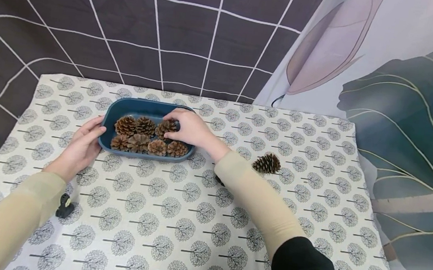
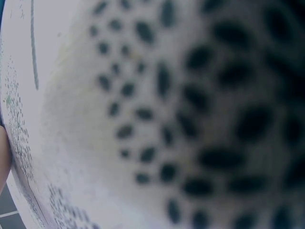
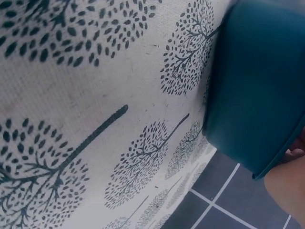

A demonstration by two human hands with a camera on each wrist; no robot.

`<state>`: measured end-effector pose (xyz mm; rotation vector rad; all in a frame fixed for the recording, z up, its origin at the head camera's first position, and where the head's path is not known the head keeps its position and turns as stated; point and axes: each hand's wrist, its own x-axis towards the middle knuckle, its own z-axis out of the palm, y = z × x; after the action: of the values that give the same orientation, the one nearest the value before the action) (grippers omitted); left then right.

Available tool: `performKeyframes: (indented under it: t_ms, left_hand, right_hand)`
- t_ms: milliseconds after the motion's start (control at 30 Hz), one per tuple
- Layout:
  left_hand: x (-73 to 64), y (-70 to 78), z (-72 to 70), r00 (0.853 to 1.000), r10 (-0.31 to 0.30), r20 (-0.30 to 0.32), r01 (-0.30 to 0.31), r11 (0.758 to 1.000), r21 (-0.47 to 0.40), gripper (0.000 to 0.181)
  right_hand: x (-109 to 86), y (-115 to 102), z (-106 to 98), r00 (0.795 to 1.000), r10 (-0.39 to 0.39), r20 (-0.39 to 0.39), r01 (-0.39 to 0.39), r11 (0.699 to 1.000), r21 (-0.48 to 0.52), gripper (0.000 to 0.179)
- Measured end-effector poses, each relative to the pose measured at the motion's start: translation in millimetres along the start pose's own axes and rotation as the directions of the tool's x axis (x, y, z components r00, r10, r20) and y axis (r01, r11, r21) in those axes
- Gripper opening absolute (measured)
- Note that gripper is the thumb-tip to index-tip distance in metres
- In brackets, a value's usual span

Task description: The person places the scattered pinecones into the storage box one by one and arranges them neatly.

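Observation:
A dark blue basin (image 1: pixel 142 156) stands toward the back left of the table, with several brown pine cones inside. My right hand (image 1: pixel 189 127) reaches over its right side and pinches a pine cone (image 1: pixel 166 127) in the back row between thumb and fingers. At the basin's left end, the fingertips of my left hand (image 1: pixel 84 143) rest against the outer wall near the rim. In the right wrist view the basin's side (image 3: pixel 257 90) fills the right, with part of my right hand (image 3: pixel 288 186) over its rim. Mostly blurred cloth shows in the left wrist view.
Another pine cone (image 1: pixel 267 163) lies on the tree-patterned tablecloth (image 1: pixel 171 237), right of my right forearm. A dark object (image 1: pixel 219 180) is mostly hidden beneath that sleeve. Beside my left wrist is a small black object (image 1: pixel 65 207). A dark tiled backdrop (image 1: pixel 185 27) stands behind the table.

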<state>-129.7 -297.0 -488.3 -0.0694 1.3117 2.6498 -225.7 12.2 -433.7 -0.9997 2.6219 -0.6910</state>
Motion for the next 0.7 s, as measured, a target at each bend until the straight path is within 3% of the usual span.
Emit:
performKeyframes:
  t_ms: [267,700]
  left_hand:
    - [-1.5,0.1,0.2,1.0,-0.007,-0.008,0.007,1.0,-0.021,0.036]
    - [-0.1,-0.4,-0.1,1.0,0.009,0.005,-0.009,1.0,-0.018,0.036]
  right_hand:
    - [1.8,-9.1,2.8,0.999,0.021,0.04,-0.02,1.0,-0.024,0.051]
    - [0.6,-9.6,3.2,0.999,0.001,0.032,0.001,0.999,-0.053,0.053]
